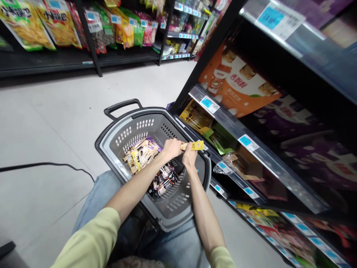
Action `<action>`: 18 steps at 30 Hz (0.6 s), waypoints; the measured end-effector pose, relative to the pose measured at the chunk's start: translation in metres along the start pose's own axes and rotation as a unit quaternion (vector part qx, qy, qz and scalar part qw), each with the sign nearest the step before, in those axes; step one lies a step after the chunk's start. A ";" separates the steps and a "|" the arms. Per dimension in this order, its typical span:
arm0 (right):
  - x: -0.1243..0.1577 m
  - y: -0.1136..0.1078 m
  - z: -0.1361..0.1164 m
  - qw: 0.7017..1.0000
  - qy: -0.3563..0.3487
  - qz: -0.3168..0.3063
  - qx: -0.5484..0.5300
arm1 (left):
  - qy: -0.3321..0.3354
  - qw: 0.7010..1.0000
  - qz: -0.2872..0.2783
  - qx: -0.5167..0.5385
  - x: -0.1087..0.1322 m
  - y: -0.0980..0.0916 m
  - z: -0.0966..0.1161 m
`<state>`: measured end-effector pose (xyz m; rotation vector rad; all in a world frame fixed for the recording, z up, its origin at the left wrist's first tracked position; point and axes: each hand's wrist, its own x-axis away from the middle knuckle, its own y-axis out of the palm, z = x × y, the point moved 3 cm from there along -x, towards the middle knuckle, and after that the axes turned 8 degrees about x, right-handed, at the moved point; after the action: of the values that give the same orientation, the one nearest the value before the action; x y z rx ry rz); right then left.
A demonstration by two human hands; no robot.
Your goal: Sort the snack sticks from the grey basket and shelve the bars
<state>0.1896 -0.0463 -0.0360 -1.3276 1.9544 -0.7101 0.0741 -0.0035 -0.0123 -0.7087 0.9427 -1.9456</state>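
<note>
Pale green sleeves (92, 242) and blue jeans (178, 245) fill the bottom edge, both cut off by the frame; how the person is seated cannot be made out. A grey shopping basket (111, 143) rests against the knees, and its near wall is partly hidden behind the forearms.

Loose snack sachets (142, 154) are heaped in the basket, tan and yellow ones at the back and darker ones under the left forearm. Their print is too small to read.

Above the basket's right rim the left hand (171, 148) and the right hand (189, 157) meet on a small yellow packet (196, 145). Both sets of fingers are curled closed around it, the left on one end, the right pinching from below. Only the packet's right end shows clear.

Just beyond is a dark shelf unit (251, 149) with blue price tags (209, 104) and an orange carton (237, 85). Its lower tiers are shadowed and blurred.

On the pale floor to the left lies a black cable (41, 164). Farther off, hanging snack bags (41, 22) are cut by the top edge.
</note>
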 end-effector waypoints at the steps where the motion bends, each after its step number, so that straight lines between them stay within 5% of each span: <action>1: -0.001 -0.001 -0.001 0.999 0.008 0.014 -0.034 | -0.004 1.000 -0.001 -0.004 0.000 0.000 0.000; 6: -0.001 -0.002 -0.011 0.983 0.028 0.046 -0.176 | -0.021 1.000 -0.011 -0.011 -0.002 0.001 0.000; 18: -0.010 -0.022 -0.003 0.974 0.066 0.140 -0.164 | -0.040 0.999 0.016 -0.006 0.000 -0.008 0.000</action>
<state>0.2029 -0.0443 -0.0152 -1.1733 2.3854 -0.3566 0.0703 -0.0009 -0.0061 -0.7679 0.9118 -1.8719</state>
